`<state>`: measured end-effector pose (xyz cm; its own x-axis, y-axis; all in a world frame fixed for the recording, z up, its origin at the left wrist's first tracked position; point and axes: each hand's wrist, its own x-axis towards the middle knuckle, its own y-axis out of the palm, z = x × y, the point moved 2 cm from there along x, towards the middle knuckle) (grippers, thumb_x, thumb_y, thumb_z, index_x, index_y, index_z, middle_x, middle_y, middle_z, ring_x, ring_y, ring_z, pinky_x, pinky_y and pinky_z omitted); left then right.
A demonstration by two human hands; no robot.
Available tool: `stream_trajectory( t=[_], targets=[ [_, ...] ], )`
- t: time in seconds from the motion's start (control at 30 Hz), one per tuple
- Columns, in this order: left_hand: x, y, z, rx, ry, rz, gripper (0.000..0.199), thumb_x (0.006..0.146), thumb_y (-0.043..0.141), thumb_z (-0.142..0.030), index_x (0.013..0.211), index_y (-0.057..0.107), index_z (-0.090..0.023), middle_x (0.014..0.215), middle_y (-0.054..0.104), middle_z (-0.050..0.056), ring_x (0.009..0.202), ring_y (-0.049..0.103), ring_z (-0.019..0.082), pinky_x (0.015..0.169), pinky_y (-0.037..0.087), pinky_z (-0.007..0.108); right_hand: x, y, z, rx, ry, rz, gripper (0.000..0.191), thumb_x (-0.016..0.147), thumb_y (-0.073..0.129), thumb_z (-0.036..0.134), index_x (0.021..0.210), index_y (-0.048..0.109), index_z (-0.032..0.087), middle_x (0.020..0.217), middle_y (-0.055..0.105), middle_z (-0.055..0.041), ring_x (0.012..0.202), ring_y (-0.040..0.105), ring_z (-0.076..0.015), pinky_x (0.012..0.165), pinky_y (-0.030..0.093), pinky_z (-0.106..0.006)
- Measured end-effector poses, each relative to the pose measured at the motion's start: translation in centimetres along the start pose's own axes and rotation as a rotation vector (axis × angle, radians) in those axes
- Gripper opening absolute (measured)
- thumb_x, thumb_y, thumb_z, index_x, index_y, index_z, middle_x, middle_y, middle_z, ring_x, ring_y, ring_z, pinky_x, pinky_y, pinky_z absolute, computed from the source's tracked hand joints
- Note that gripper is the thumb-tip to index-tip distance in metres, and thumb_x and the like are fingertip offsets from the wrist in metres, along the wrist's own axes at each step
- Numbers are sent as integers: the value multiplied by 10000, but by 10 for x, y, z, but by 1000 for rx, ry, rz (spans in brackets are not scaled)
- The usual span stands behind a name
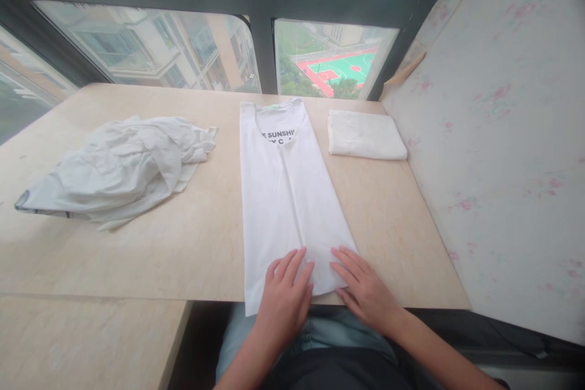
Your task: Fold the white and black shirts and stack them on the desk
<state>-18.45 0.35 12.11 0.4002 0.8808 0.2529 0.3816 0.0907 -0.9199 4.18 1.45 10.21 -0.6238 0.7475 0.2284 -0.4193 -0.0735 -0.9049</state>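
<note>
A white T-shirt (283,201) lies lengthwise before me, its two sides folded in to meet along a line down the middle. Dark printed lettering shows inside the neck opening at its far end. The near hem hangs slightly past the table edge on the left. My left hand (284,292) rests on the lower part of the shirt, near the centre line, fingers stretched out. At the lower right corner, my right hand (365,289) lays its spread fingers on the cloth, with the thumb close to the hem. Neither hand grips the fabric visibly.
On the left lies a crumpled heap of white cloth (123,164). A neatly folded white cloth (367,134) sits at the back right of the table (214,250). A window frame (260,30) borders the far edge, and a floral-patterned wall (507,134) the right side.
</note>
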Motion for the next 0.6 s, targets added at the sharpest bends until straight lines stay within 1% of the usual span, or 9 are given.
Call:
stream_trajectory(
  t=[0.07, 0.1, 0.17, 0.23, 0.3, 0.37, 0.5, 0.53, 0.6],
  targets=[
    [9, 8, -2, 50, 7, 8, 409, 932, 536, -259, 1328, 617, -199, 1513, 501, 125, 1376, 460, 318, 1091, 376, 494, -5, 5, -4, -78, -28, 68, 495, 925, 539, 205, 1415, 533, 136, 1560, 420, -150, 1488, 316, -292, 1134, 439, -519],
    [11, 11, -1, 68, 17, 18, 438, 928, 546, -291, 1354, 602, -201, 1532, 481, 122, 1393, 443, 328, 1108, 355, 504, -7, 6, -5, -100, -46, 97, 520, 924, 547, 219, 1437, 514, 140, 1581, 389, -143, 1499, 293, -293, 1143, 427, -524],
    [12, 13, 1, 87, 42, 25, 467, 926, 551, -326, 1376, 587, -203, 1543, 469, 114, 1398, 438, 327, 1123, 340, 501, -9, 7, -5, -124, -58, 133, 563, 923, 560, 249, 1470, 479, 146, 1605, 349, -137, 1512, 265, -292, 1154, 414, -523],
    [7, 11, 5, 93, 67, 23, 469, 929, 549, -325, 1380, 582, -205, 1544, 469, 105, 1401, 439, 308, 1131, 344, 479, -10, 7, -5, -127, -58, 140, 594, 923, 574, 284, 1490, 456, 152, 1613, 333, -138, 1515, 258, -296, 1151, 415, -523],
    [-4, 5, 10, 110, 97, 9, 468, 929, 556, -308, 1382, 576, -194, 1530, 485, 110, 1395, 448, 287, 1129, 361, 450, -12, 7, -4, -120, -53, 127, 616, 917, 592, 315, 1496, 451, 159, 1616, 324, -141, 1514, 259, -309, 1141, 420, -531],
    [-20, -4, 17, 138, 102, -31, 449, 927, 583, -320, 1353, 594, -182, 1480, 537, 121, 1358, 486, 277, 1109, 389, 424, -14, 6, -3, -111, -52, 106, 636, 910, 611, 353, 1497, 453, 166, 1616, 321, -147, 1510, 265, -324, 1133, 424, -538],
    [-58, -16, 31, 178, 27, -114, 317, 929, 616, -384, 1182, 681, -204, 1292, 670, 106, 1187, 604, 258, 1017, 453, 382, -24, 7, 1, -111, -69, 75, 658, 902, 629, 401, 1494, 462, 166, 1597, 354, -159, 1492, 309, -330, 1106, 451, -523],
    [-68, -17, 34, 189, 20, -122, 277, 936, 609, -358, 1159, 690, -214, 1253, 687, 96, 1147, 623, 247, 999, 462, 371, -28, 8, 2, -116, -72, 68, 642, 901, 629, 382, 1486, 473, 167, 1589, 371, -156, 1484, 325, -329, 1094, 463, -515],
    [-85, -17, 38, 204, 32, -126, 251, 944, 577, -238, 1165, 694, -234, 1207, 705, 75, 1107, 644, 225, 995, 468, 350, -36, 11, 4, -127, -74, 39, 562, 905, 608, 273, 1451, 517, 179, 1561, 425, -133, 1466, 364, -317, 1070, 486, -489]
  ],
)
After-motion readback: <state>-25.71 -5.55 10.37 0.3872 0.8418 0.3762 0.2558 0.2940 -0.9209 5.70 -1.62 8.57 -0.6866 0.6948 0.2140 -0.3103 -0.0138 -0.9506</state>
